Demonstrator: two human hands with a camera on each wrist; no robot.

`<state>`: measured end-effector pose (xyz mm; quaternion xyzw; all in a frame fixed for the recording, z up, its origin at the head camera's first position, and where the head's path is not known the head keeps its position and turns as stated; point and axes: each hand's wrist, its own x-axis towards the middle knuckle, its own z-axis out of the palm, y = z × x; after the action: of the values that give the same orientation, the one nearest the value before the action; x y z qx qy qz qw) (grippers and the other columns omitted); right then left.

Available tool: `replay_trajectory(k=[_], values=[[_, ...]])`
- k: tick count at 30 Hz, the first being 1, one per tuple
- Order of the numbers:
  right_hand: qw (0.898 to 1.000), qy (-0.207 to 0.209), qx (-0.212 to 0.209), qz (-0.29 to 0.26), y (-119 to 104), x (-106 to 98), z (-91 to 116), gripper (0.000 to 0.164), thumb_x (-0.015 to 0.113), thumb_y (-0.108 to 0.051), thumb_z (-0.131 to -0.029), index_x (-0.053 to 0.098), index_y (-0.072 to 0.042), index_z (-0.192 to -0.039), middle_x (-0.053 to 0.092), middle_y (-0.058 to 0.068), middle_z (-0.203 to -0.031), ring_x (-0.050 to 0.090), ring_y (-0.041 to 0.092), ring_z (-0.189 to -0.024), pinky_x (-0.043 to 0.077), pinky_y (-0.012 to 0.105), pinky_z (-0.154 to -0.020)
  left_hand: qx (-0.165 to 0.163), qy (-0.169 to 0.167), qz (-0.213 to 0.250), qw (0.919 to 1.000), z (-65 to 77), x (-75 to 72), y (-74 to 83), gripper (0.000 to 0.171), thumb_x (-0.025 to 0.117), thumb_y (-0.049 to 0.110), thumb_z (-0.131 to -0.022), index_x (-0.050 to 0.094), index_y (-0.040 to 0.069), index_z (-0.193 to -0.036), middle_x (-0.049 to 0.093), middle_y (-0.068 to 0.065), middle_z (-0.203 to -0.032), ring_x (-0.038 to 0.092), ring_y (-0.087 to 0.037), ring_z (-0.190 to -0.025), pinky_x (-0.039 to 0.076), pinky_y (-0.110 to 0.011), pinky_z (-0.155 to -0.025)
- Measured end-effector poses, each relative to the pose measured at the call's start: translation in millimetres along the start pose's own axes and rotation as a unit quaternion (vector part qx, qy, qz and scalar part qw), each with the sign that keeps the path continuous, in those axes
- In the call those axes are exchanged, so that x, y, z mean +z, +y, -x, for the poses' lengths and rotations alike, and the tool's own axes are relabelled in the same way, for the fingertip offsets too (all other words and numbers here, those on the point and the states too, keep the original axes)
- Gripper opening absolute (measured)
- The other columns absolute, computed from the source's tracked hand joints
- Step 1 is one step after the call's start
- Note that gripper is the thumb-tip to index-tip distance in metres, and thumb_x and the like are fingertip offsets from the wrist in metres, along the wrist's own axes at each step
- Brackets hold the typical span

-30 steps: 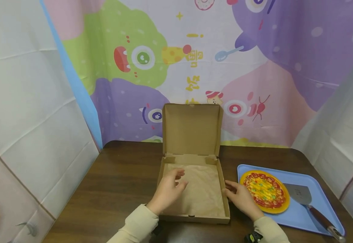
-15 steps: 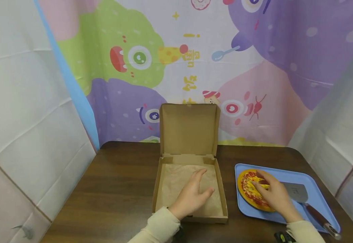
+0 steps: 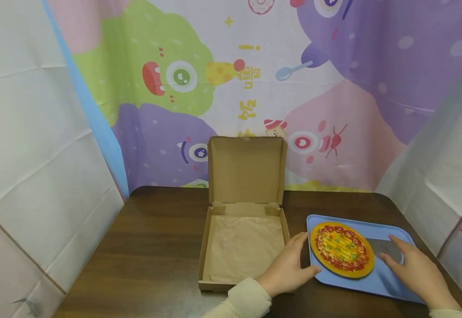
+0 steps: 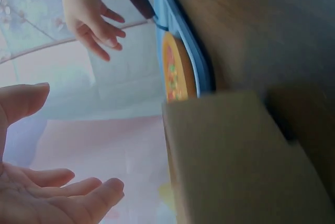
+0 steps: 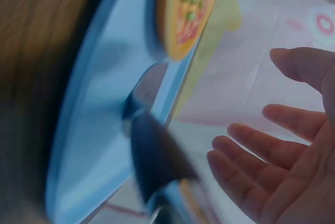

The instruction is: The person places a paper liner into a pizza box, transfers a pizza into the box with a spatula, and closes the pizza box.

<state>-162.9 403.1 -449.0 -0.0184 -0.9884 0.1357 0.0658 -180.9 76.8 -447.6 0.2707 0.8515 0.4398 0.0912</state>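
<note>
A pizza (image 3: 342, 249) with an orange crust lies on the left part of a blue tray (image 3: 354, 223). To its right is the metal blade of a turner (image 3: 382, 248). My right hand (image 3: 419, 274) hovers over that turner with fingers spread, hiding its handle in the head view. In the right wrist view the dark handle (image 5: 157, 150) shows beside the hand, which holds nothing. My left hand (image 3: 288, 269) is between the cardboard pizza box (image 3: 204, 251) and the tray, its thumb near the tray's left edge. Its fingers are spread and hold nothing.
The box lid (image 3: 248, 170) stands upright at the back, and brown paper (image 3: 243, 247) lines the bottom. All of this is on a dark wooden table (image 3: 155, 247). A cartoon-print cloth (image 3: 239, 101) hangs behind the table.
Both hands have moved right: the left from over the box to beside the tray, the right from the box's side, across the pizza, to over the turner. The pizza, tray and box stay put.
</note>
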Motion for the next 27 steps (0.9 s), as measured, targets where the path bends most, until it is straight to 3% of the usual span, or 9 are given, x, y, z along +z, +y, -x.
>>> replay_trajectory(k=[4,9,19,27], values=[[0.999,-0.024,0.021,0.015,16,2,2,0.074,0.068,-0.042,-0.089,0.048,0.016,-0.130,0.050,0.046,-0.122,0.052,0.062,-0.105,0.045,0.069,-0.079,0.000,0.007,0.020,0.9998,-8.1,13.1,6.3,0.078,0.067,0.038,-0.090,0.029,0.013,-0.154,0.030,-0.008,-0.159,0.036,-0.023,-0.144,0.039,-0.037,-0.113],[0.998,-0.051,0.026,0.021,29,7,6,0.071,0.071,-0.037,-0.086,0.050,0.018,-0.126,0.056,0.043,-0.115,0.057,0.059,-0.099,0.047,0.067,-0.075,-0.023,0.012,0.047,0.9985,-15.9,30.8,10.0,0.078,0.067,0.037,-0.091,0.030,0.010,-0.153,0.029,-0.011,-0.159,0.034,-0.024,-0.144,0.039,-0.036,-0.113],[0.989,-0.127,0.076,0.021,39,9,15,0.077,0.072,-0.045,-0.083,0.051,0.017,-0.125,0.057,0.041,-0.115,0.058,0.057,-0.099,0.049,0.063,-0.076,-0.070,0.008,0.019,0.9973,-19.3,56.2,10.7,0.080,0.069,0.038,-0.087,0.033,0.009,-0.152,0.029,-0.010,-0.160,0.031,-0.033,-0.146,0.034,-0.041,-0.117],[0.989,-0.126,0.069,0.024,49,12,23,0.067,0.072,-0.038,-0.083,0.055,0.015,-0.122,0.060,0.039,-0.113,0.059,0.056,-0.098,0.049,0.062,-0.076,-0.084,0.020,-0.012,0.9962,-25.1,69.1,8.9,0.075,0.067,0.035,-0.088,0.037,0.001,-0.148,0.033,-0.018,-0.156,0.027,-0.038,-0.147,0.027,-0.043,-0.120]])
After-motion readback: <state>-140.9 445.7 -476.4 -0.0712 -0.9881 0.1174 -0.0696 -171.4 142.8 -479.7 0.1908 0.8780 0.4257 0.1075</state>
